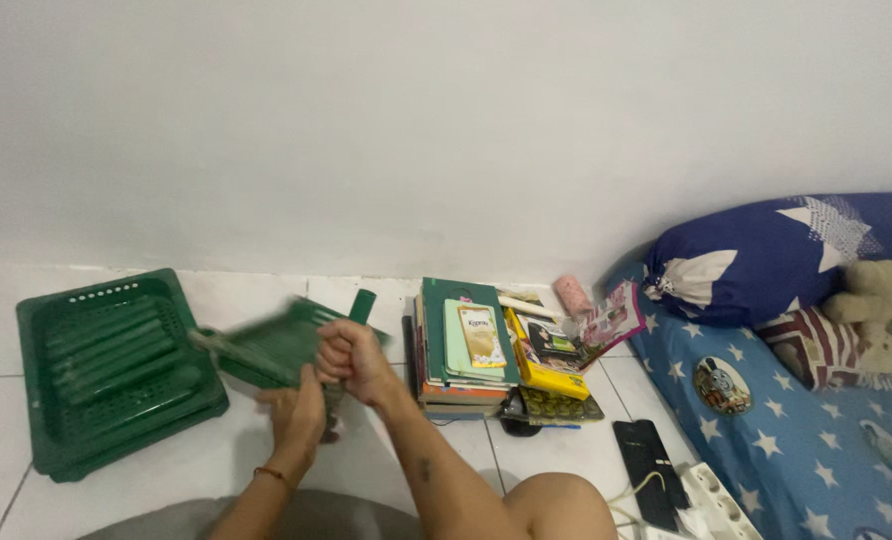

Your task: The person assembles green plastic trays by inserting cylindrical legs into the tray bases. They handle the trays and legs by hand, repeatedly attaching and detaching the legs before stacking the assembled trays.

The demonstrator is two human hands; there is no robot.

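- Green plastic tray piece (266, 348), slatted and flat, blurred; held off the white tiled floor (216, 460), tilted, between the stacked green baskets and the pile of books.
- Right hand (351, 358) closed in a fist around the piece's right edge, just below a short green post (363, 305) sticking up.
- Left hand (301, 420) under the piece, fingers curled up against its lower edge; exact grip hard to tell through the blur. Thin orange band on that wrist.
- Stacked green baskets (111, 370) at left on the floor, perforated rims, slatted bottoms, nested.
- Pile of books (476, 350) at right, against the wall, just beside the blue star-print mattress (816, 430).
- Black phone (646, 455) and white power strip (711, 505) near the knee.
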